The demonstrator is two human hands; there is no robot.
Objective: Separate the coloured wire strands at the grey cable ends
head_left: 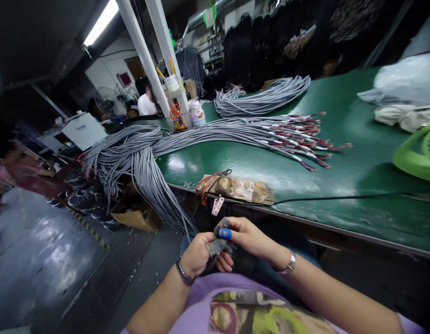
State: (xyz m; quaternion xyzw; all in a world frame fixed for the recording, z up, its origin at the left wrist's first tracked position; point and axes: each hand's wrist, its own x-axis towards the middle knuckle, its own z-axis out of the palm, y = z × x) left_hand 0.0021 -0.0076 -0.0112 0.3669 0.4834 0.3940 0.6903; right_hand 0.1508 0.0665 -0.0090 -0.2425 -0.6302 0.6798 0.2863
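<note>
Above my lap, my left hand [197, 256] and my right hand [249, 237] meet. Grey cloth [217, 247], looking like worn finger covers, wraps thumb and fingers of my left hand, which is curled with bare fingertips showing below. My right thumb carries a blue finger cover [225, 233] and pinches with the index finger at the grey cloth. Whether my left fingers hold something inside is hidden. Just beyond, a pink clip [218, 205] hangs at the table edge beside a tape-wrapped board [248, 189] with red and black leads.
Grey cables [215, 132] with stripped, coloured ends lie across the green table [354, 185], some drooping over its near edge. Behind is a coiled cable bundle [263, 97]. A green plastic basket [418, 150] stands right. Two people sit at left; a cardboard box [138, 218] is on the floor.
</note>
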